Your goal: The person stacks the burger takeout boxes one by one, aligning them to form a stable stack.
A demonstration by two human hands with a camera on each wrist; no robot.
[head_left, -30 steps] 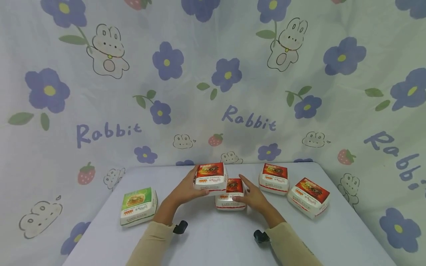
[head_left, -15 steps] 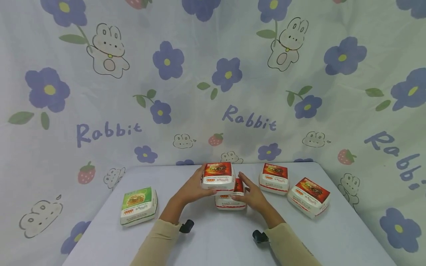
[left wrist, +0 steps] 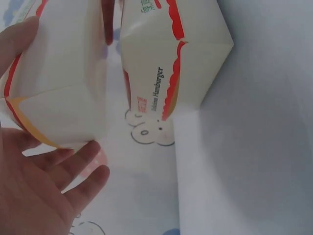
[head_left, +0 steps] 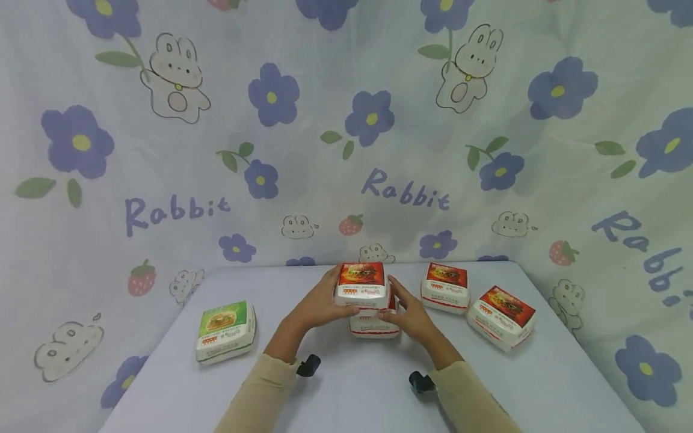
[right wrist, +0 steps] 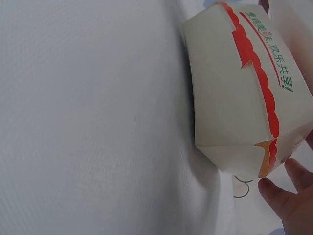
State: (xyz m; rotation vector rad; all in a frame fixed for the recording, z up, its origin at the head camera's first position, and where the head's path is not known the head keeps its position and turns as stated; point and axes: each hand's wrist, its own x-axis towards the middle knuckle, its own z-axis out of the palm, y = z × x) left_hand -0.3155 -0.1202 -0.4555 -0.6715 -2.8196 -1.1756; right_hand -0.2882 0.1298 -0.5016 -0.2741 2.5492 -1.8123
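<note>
My left hand (head_left: pixel 320 302) grips a white burger box (head_left: pixel 361 293) with a red top by its left side, thumb on the front and fingers behind. This box is held over a second red-topped burger box (head_left: pixel 373 329) standing on the table, covering most of its top in the head view. A gap shows between the held box (left wrist: pixel 63 78) and the lower box (left wrist: pixel 156 54) in the left wrist view. The right hand (head_left: pixel 412 319) grips the lower box at its right side, thumb toward the front and fingers spread round the back corner.
Two more red-topped burger boxes (head_left: pixel 446 287) (head_left: pixel 502 317) stand close together on the right of the white table (head_left: pixel 346 391). A green-topped burger box (head_left: pixel 226 331) stands on the left. Behind the table hangs a curtain (head_left: pixel 325 150) printed with flowers and rabbits.
The left hand has moved right with its burger box, bringing it over the lower one. My right hand has stayed in place on the lower box.
</note>
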